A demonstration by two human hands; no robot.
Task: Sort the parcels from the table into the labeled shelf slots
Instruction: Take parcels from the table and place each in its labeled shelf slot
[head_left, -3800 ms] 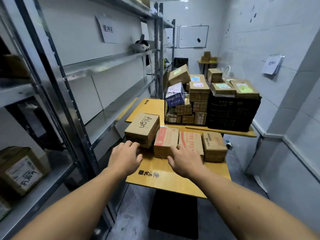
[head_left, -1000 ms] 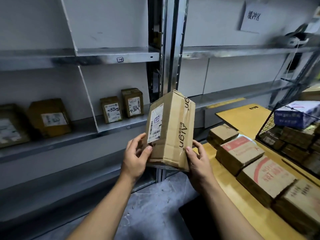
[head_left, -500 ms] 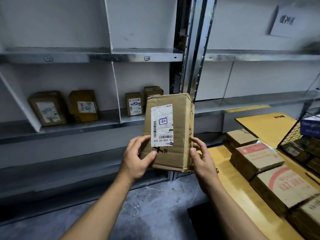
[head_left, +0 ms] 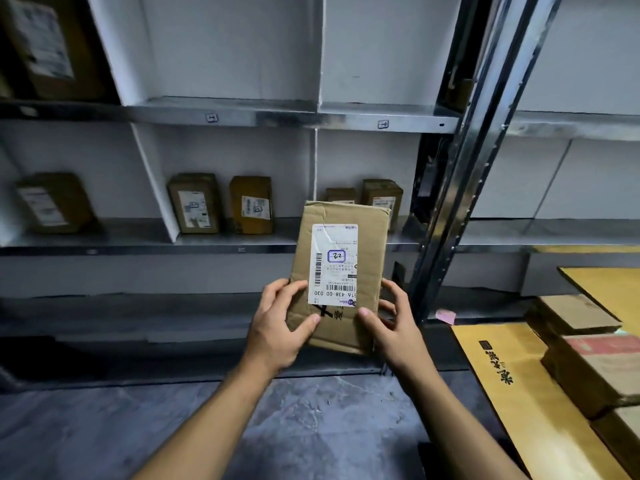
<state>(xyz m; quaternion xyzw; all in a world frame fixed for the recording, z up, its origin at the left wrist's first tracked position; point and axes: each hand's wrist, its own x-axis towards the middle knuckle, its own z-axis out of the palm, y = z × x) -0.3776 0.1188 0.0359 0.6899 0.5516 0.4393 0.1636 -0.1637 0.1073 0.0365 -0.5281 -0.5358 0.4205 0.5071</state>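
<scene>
I hold a brown cardboard parcel [head_left: 367,237] upright in front of the metal shelf [head_left: 242,249], its white label with a blue-boxed number facing me. My left hand [head_left: 280,327] grips its lower left edge and my right hand [head_left: 391,327] grips its lower right edge. Behind it, the middle shelf level has slots split by white dividers, with small tags on the shelf edges. Two parcels [head_left: 221,204] stand in the slot left of centre, and two more parcels [head_left: 381,197] peek out behind the held one. Further parcels [head_left: 588,362] lie on the yellow table [head_left: 519,393] at right.
A steel upright post [head_left: 460,188] rises just right of the held parcel. Another parcel [head_left: 52,202] stands in the far left slot, and one [head_left: 45,43] on the upper level. A pink slip [head_left: 445,317] lies by the post's foot. Grey floor lies below.
Since picking the parcel off the table, I have turned toward the shelf. Over the last second the parcel was rotated label-forward and my view shifted left and closer to the slots.
</scene>
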